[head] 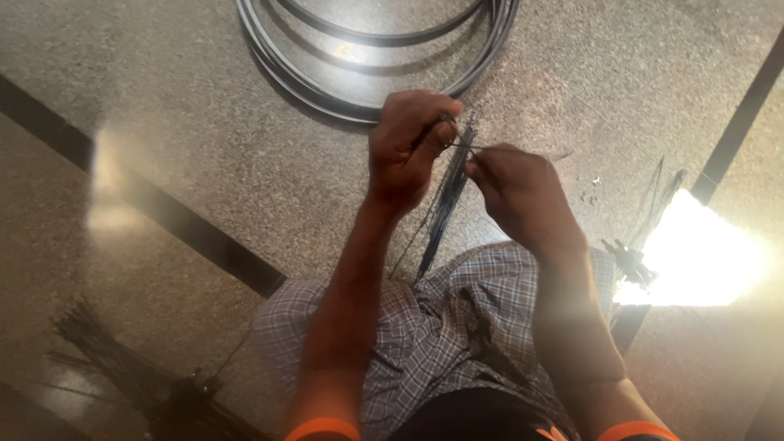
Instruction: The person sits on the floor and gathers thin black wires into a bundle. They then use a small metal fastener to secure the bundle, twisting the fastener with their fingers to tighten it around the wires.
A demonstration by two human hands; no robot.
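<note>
My left hand [406, 147] is closed around the top of a thin bundle of dark wires [445, 208] that hangs down toward my lap. My right hand [518, 196] sits just right of it, fingertips pinched on a single thin wire [469, 147] that runs across to the left hand. The bundle's lower end trails over my checked cloth-covered lap [441, 327]. Both wrists carry orange bands.
A large coil of dark cable or hoops [327, 86] lies on the speckled stone floor ahead. A dark bundle of wire strands [122, 359] rests at the lower left. More loose wires and small dark pieces [633, 257] lie at the right beside a bright sun patch.
</note>
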